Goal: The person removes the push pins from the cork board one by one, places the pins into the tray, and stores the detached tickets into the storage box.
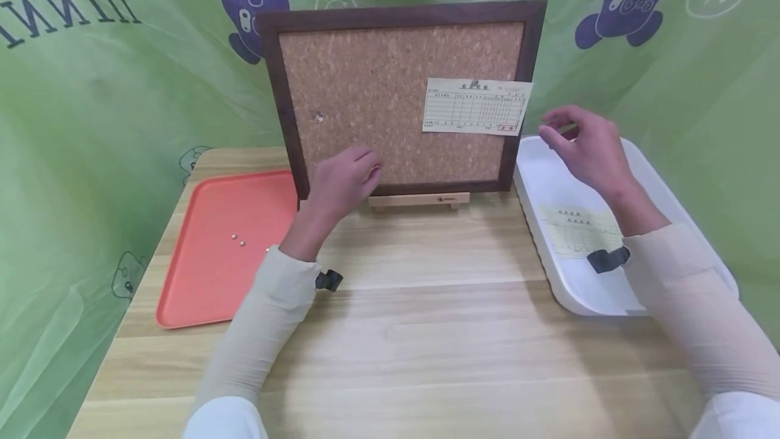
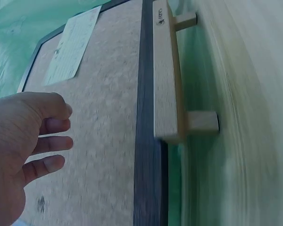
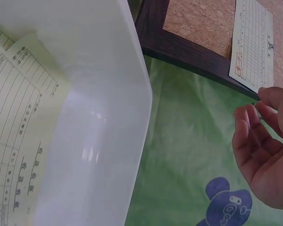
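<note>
A cork board [image 1: 390, 100] in a dark wooden frame leans upright at the back of the table. A printed receipt slip [image 1: 472, 107] hangs on its right side, with a small pin [image 1: 474, 83] at the slip's top edge. My left hand [image 1: 344, 178] hovers before the board's lower left part, fingers loosely bent and holding nothing in the left wrist view. To the right of the slip is my right hand [image 1: 581, 144], its fingers loosely curved around air. In the right wrist view its thumb tip overlaps the board's frame beside the slip [image 3: 252, 47].
A red tray [image 1: 207, 276] with a few small round pins [image 1: 242, 244] lies at the left. At the right, a white tray [image 1: 560, 283] holds more slips [image 1: 579, 229]. A wooden ledge [image 1: 420, 200] supports the board. One shiny spot [image 1: 319, 116] shows on the cork.
</note>
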`<action>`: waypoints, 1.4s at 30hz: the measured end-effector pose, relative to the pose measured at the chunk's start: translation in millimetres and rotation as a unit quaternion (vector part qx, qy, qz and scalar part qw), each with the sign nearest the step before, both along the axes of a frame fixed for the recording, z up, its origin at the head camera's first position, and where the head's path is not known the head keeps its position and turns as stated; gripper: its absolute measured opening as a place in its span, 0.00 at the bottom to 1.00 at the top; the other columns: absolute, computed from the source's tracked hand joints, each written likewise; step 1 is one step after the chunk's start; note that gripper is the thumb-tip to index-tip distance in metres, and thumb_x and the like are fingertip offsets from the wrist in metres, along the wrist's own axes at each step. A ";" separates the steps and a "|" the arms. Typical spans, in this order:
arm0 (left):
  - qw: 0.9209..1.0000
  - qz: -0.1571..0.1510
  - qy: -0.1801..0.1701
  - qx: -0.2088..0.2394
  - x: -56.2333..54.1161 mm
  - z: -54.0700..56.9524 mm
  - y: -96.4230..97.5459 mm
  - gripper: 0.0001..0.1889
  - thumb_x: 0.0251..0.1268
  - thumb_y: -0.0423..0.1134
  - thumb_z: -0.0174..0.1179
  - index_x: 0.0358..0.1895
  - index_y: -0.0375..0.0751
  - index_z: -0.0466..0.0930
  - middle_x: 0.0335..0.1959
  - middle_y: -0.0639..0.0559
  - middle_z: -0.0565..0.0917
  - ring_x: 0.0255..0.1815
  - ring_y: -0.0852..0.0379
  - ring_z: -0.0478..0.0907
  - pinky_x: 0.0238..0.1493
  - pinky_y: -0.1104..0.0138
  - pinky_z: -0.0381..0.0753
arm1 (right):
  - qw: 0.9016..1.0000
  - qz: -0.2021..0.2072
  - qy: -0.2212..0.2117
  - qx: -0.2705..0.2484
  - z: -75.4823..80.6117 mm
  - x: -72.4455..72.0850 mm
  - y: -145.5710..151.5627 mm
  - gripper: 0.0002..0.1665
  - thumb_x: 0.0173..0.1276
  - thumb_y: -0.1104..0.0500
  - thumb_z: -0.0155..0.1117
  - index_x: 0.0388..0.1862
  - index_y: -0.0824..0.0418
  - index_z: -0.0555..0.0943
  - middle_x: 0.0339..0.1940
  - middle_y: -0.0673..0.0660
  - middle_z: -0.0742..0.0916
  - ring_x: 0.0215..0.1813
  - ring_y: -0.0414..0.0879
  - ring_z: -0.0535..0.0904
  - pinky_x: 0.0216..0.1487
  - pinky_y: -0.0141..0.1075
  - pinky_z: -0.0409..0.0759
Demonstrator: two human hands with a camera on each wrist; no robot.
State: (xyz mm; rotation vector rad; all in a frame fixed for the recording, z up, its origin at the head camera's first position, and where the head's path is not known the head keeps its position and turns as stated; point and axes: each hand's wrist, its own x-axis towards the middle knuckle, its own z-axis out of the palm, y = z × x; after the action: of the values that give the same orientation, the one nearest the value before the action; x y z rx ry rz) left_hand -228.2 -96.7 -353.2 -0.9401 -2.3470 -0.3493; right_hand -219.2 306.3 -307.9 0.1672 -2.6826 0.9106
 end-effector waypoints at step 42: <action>0.999 -0.033 0.004 0.019 -53.8 42.0 107.5 0.08 0.74 0.35 0.59 0.46 0.41 0.87 0.40 0.52 0.84 0.36 0.57 0.77 0.27 0.69 0.74 | 0.994 -0.041 0.032 -0.101 7.8 -46.3 -21.4 0.17 0.73 0.48 0.68 0.47 0.61 0.85 0.38 0.49 0.86 0.31 0.37 0.83 0.30 0.28 0.74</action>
State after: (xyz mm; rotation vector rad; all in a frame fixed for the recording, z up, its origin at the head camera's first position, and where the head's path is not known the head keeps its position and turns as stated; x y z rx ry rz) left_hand -281.9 10.7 -311.2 -1.0001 -2.2982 -0.4152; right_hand -265.4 284.8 -300.2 0.0404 -2.4996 1.1230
